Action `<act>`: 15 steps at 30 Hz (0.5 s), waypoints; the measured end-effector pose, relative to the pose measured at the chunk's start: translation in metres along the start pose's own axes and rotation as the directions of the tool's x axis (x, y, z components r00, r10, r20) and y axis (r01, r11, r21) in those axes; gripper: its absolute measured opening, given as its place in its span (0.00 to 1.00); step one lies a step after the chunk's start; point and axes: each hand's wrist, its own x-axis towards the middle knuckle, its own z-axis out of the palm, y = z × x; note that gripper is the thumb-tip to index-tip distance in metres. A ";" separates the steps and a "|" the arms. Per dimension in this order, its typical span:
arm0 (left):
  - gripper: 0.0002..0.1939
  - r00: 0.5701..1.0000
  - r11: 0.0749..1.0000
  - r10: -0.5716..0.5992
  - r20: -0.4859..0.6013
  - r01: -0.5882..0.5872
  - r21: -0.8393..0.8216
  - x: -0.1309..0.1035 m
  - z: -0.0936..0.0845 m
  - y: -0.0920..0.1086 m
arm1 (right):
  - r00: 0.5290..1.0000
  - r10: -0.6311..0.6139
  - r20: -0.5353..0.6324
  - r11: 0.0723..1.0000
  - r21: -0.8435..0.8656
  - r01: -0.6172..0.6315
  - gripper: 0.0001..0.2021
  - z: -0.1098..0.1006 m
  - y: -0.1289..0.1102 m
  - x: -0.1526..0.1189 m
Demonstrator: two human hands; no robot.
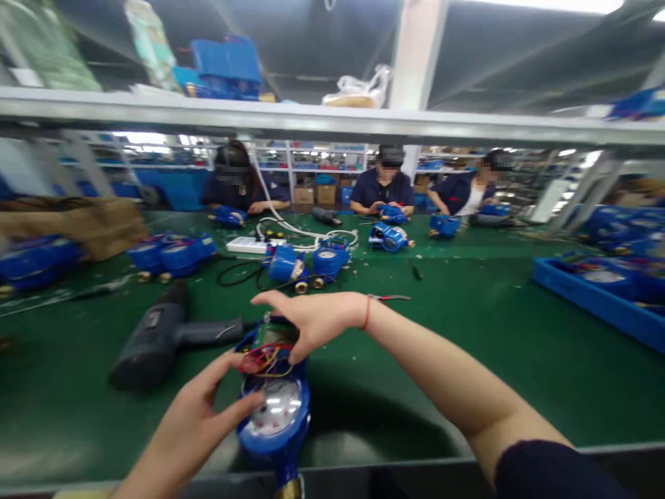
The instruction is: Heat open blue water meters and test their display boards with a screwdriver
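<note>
Blue meter [275, 433] on the near edge of a green table [467, 284], its round clear dial [278, 407] facing up; clock positions are read from this dial, 12 being the far side. The brass end [289, 488] points to 6 o'clock. At 12 the open compartment exposes a green board [270, 335] and a loose bundle of red, yellow and dark wires [267, 359].

The left hand [200, 409] enters from 8 o'clock, thumb against the dial, forefinger apart from it at the wires, not clenched. The right hand [325, 320] arches over the compartment from 1 o'clock, fingers released and spread, the thumb by its right side.

A grey heat gun [156, 339] lies at 10 o'clock, red-handled pliers [389, 298] near 2, and a blue tray [597, 299] of meters well apart, between 2 and 3. Two further meters [306, 262] and a white power strip [249, 244] occupy roughly 12. Across the table, three people handle similar meters between 11 and 2, below a pale shelf [312, 116].
</note>
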 end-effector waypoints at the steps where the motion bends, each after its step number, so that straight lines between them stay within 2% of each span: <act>1: 0.18 0.999 0.999 -0.040 0.004 0.040 -0.036 -0.003 -0.001 0.003 | 1.000 0.001 0.003 1.000 -0.002 -0.001 0.49 -0.002 0.003 0.003; 5: 0.12 0.999 0.987 -0.030 -0.045 0.022 -0.159 -0.002 0.005 0.011 | 1.000 -0.015 0.008 1.000 -0.003 0.015 0.36 -0.003 0.006 0.004; 12: 0.10 0.999 0.967 0.016 -0.032 -0.023 -0.255 -0.007 0.009 0.011 | 1.000 -0.001 -0.026 1.000 0.013 0.001 0.33 0.001 0.007 -0.008; 15: 0.09 0.998 0.958 0.033 -0.057 -0.047 -0.281 -0.010 0.010 0.012 | 0.994 -0.008 -0.111 0.998 0.068 0.016 0.33 0.013 0.010 -0.016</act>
